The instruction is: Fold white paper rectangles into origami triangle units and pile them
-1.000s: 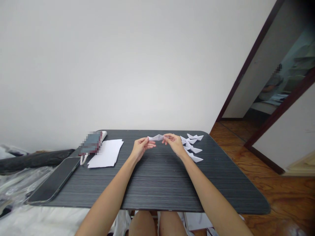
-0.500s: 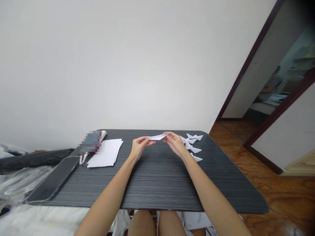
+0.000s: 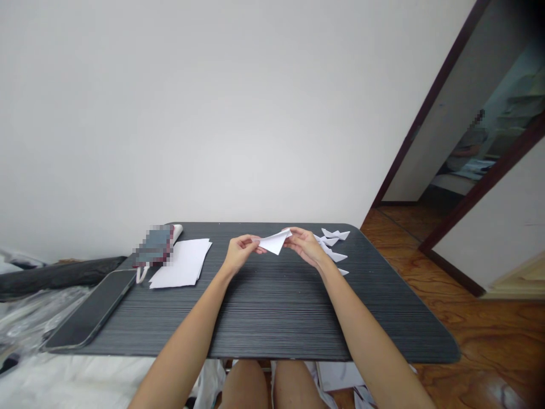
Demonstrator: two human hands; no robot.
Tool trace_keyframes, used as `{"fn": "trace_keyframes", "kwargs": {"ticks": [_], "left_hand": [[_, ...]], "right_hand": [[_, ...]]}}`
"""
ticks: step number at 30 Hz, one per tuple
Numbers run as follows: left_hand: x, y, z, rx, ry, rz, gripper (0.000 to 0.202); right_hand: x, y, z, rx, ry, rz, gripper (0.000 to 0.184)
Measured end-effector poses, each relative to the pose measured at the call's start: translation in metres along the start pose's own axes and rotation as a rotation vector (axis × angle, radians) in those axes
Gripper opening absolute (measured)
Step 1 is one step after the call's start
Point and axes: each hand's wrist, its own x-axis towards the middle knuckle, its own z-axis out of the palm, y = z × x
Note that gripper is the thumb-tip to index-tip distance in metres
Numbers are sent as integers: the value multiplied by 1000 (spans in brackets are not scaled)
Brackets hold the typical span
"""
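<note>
A folded white paper point(image 3: 273, 242) is held above the dark table between my two hands, its lower point hanging down toward me. My left hand point(image 3: 243, 251) pinches the left corner between thumb and fingers. On the opposite corner my right hand point(image 3: 304, 245) grips the paper, its fingers partly behind it. Several folded paper boats point(image 3: 336, 234) stand just right of my right hand, some partly hidden by it. To the left of my left hand lies a stack of white paper sheets point(image 3: 181, 264).
The dark ribbed table point(image 3: 281, 318) stands against a white wall. At its left edge lie a black phone point(image 3: 91, 309) and a blurred dark red-edged device point(image 3: 154, 245) with a white cable point(image 3: 142, 274). A person point(image 3: 468, 145) is visible through the doorway at right.
The folded paper has turned from nearly edge-on to showing a broader triangular face with a point hanging down. Both hands keep hold of it in about the same place.
</note>
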Motion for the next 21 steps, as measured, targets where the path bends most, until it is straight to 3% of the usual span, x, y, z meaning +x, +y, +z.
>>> {"fn": "trace_keyframes", "kwargs": {"ticks": [13, 21], "left_hand": [[1, -2, -4, 39, -84, -20, 26], [-1, 0, -3, 41, -74, 12, 29]], "right_hand": [[-7, -12, 2, -68, -104, 67, 25], [-5, -6, -1, -201, -40, 102, 22]]}}
